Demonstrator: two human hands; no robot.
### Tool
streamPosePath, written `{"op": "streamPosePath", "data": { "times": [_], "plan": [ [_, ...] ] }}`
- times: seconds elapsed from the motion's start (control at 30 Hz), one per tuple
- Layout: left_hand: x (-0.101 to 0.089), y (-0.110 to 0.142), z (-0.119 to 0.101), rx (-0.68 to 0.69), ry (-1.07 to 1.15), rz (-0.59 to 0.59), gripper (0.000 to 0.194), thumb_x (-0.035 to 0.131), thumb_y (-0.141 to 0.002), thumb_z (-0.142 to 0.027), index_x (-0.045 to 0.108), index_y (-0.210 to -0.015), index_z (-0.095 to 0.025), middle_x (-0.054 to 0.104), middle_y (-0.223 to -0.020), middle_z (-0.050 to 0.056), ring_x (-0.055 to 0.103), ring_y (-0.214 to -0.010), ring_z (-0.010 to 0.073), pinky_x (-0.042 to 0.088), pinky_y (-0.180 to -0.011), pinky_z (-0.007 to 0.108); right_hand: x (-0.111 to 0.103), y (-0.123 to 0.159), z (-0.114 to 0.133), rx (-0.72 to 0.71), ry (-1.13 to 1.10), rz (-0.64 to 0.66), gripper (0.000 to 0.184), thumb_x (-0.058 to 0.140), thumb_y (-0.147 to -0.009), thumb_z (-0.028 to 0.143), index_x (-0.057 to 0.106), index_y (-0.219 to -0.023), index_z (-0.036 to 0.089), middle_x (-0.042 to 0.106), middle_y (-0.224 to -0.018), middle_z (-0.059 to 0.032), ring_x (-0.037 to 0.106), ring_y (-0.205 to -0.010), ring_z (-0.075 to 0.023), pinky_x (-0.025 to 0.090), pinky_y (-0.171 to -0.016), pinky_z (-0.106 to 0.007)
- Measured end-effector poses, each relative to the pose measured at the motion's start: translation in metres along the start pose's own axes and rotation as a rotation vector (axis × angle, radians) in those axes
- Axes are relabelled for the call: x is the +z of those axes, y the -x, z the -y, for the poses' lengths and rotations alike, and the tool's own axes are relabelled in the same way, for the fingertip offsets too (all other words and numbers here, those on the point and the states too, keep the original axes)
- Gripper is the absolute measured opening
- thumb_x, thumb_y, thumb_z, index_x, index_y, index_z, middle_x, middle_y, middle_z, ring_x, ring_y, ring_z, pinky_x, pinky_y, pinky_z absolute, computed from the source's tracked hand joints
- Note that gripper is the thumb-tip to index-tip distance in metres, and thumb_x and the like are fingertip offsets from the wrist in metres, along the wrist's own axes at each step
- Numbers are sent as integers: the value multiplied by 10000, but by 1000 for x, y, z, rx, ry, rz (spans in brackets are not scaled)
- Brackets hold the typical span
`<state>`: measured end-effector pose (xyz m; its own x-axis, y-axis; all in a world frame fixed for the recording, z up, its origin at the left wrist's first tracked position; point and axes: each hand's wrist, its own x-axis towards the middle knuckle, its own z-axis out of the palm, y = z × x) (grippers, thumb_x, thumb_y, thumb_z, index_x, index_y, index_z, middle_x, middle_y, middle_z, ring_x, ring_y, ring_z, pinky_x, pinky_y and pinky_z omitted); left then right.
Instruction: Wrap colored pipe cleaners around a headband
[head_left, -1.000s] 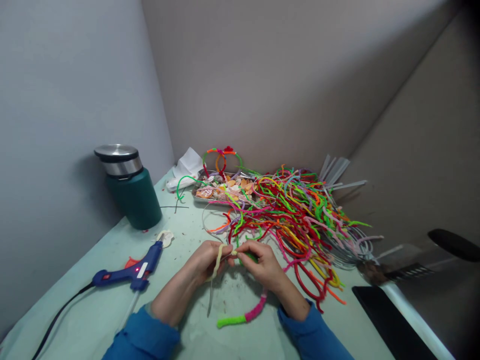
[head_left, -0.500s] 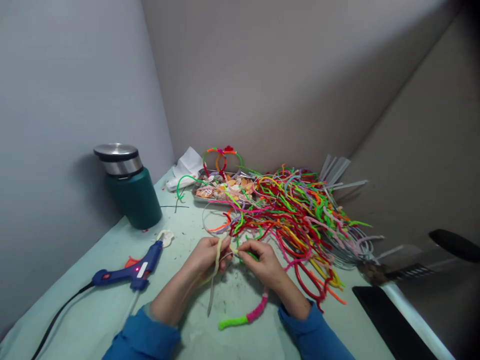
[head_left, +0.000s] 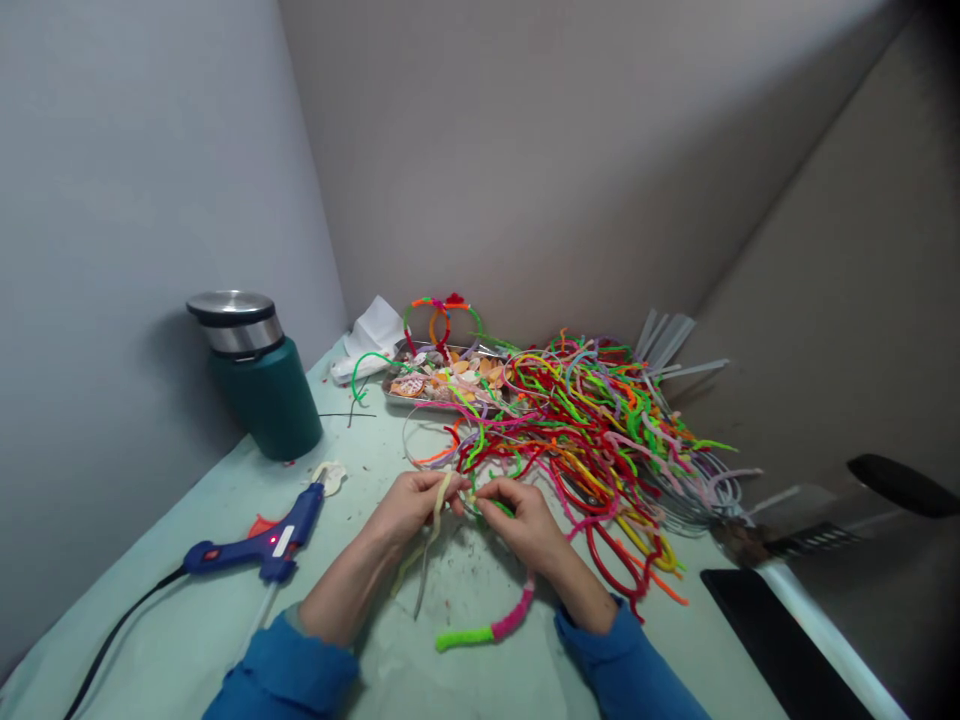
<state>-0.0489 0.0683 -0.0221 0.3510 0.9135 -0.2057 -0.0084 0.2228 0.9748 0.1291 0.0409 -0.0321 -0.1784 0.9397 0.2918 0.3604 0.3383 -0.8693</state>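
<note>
My left hand [head_left: 409, 508] is closed in a pinch on a pale yellow pipe cleaner [head_left: 438, 515], whose loose length drapes over the fingers and hangs below the palm. Close beside it, my right hand [head_left: 529, 522] pinches a curved band [head_left: 514, 622] wrapped in fuzzy bright green and pink. The band runs from the fingertips behind the right hand, and its green end comes out below. Pale yellow shows between the two hands, where the fingertips nearly meet. A thin grey end [head_left: 421, 592] sticks down under my left hand. Fingers partly hide the wrapped spot.
A large tangle of coloured pipe cleaners [head_left: 585, 420] spreads at the back right, beside a metal tray [head_left: 420, 402] of shell-like pieces. On the left stand a teal bottle [head_left: 274, 400] and a lit blue glue gun [head_left: 281, 540] with its cord. A black flat object [head_left: 780, 640] lies right.
My left hand has turned slightly and its fingers have shifted at the junction. The yellow pipe cleaner's hanging tail shows more below the palm. My right hand stays almost still.
</note>
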Motion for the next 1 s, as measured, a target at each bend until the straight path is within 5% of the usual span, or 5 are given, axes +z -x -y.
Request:
{"op": "streamPosePath", "data": {
  "times": [0.17, 0.4, 0.57, 0.77, 1.0],
  "plan": [
    [1, 3, -5, -45, 71, 47, 476, 692, -630, -520, 709, -807, -79, 669, -745, 83, 407, -482, 59, 259, -474, 208, 1, 0, -1, 48, -41, -14, 113, 550, -791, 214, 635, -742, 157, 606, -661, 6, 539, -623, -125, 409, -582, -218],
    [-2, 3, -15, -6, 160, 41, 637, 486, -750, -628, 685, -935, -52, 683, -791, 142, 288, -401, 33, 252, -430, 209, 3, 1, -2, 92, -29, 11, 116, 542, -776, 193, 647, -764, 144, 617, -677, -6, 544, -631, -129, 403, -581, -218],
    [-1, 2, -13, 280, -220, -73, 239, 666, -701, -355, 696, -758, -125, 682, -792, 83, 565, -655, 141, 434, -639, 258, 5, 0, -3, 131, -59, -11, 106, 549, -756, 189, 643, -742, 142, 610, -660, -3, 545, -627, -132, 410, -585, -221],
    [3, 4, -6, 690, -678, -13, 82, 587, -760, -148, 656, -802, -163, 649, -857, 56, 580, -851, 164, 441, -805, 287, 5, -2, -5, 166, -136, -36, 110, 560, -750, 210, 640, -734, 135, 602, -658, -6, 540, -624, -132, 417, -587, -225],
    [7, 4, 7, 726, -916, -44, 162, 518, -790, -93, 591, -921, -153, 593, -924, 72, 561, -852, 159, 459, -750, 269, 6, -2, -5, 180, -158, -42, 101, 578, -741, 214, 640, -727, 136, 613, -671, -10, 543, -638, -136, 418, -595, -230]
  ]
}}
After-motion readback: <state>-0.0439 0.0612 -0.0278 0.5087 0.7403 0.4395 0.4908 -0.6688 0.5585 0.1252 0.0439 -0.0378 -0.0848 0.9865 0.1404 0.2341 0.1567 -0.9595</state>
